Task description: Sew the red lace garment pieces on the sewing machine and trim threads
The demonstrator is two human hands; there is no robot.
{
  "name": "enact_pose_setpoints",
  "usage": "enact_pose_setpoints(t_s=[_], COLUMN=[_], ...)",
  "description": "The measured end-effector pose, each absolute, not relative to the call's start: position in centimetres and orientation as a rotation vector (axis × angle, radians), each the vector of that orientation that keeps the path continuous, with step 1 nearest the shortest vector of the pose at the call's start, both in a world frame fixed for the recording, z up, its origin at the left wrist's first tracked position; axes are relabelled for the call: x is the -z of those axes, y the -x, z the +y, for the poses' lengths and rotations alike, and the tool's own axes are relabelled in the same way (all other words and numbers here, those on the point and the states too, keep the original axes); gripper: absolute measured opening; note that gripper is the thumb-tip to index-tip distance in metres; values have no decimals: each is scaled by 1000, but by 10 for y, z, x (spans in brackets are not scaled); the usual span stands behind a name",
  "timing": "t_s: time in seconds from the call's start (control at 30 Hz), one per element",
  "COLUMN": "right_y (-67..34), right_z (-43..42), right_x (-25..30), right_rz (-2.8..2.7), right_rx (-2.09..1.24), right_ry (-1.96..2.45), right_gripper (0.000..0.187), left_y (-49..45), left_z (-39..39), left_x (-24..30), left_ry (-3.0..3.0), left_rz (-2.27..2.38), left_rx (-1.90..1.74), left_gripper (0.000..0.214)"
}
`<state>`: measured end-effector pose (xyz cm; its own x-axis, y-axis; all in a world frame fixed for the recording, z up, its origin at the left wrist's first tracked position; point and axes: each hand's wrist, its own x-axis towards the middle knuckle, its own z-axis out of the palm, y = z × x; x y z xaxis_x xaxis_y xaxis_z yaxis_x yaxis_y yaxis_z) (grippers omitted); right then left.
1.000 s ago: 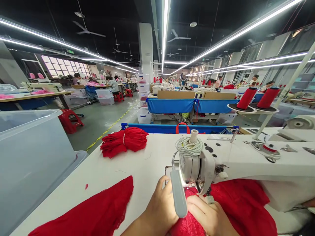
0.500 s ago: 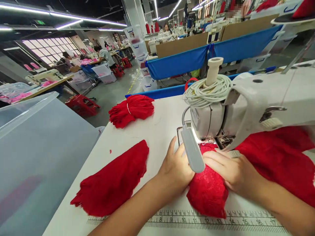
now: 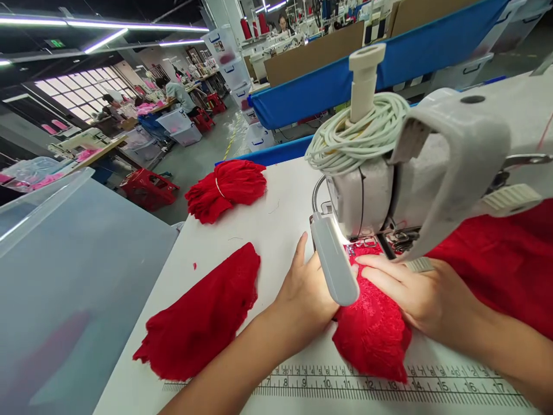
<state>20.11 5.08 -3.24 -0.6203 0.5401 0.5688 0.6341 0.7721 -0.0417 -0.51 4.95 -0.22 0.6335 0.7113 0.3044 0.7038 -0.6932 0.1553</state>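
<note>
A piece of red lace fabric (image 3: 371, 334) lies on the white sewing table (image 3: 268, 230) under the head of a white sewing machine (image 3: 432, 155). My left hand (image 3: 305, 291) rests on the table at the fabric's left edge, fingers extended toward the needle area, partly hidden behind the machine's lamp (image 3: 333, 266). My right hand (image 3: 415, 294) lies flat on top of the lace, fingers stretched toward the presser foot. More red fabric (image 3: 510, 259) spreads to the right under the machine arm.
A stack of red lace pieces (image 3: 203, 317) lies left of my hands. A tied red bundle (image 3: 227, 187) sits farther back. A clear plastic bin (image 3: 64, 276) stands at the table's left. A printed ruler (image 3: 380, 383) runs along the front edge. People work at distant tables.
The camera has tilted down and moved closer to the machine. My hands stay on the red lace at the needle, shifted slightly.
</note>
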Motion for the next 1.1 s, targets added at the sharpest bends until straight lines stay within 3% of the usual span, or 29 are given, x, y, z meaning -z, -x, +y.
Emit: enact_pose_setpoints(t_s=[1.1], right_y=[-200], right_z=[55], right_x=[29], right_rz=[-2358], right_rx=[265], right_ry=[889], right_gripper=[28], left_y=[6], left_z=[44], left_x=[-8], left_ry=[-2913], left_rz=[1179], left_rx=[-387], left_gripper=[25])
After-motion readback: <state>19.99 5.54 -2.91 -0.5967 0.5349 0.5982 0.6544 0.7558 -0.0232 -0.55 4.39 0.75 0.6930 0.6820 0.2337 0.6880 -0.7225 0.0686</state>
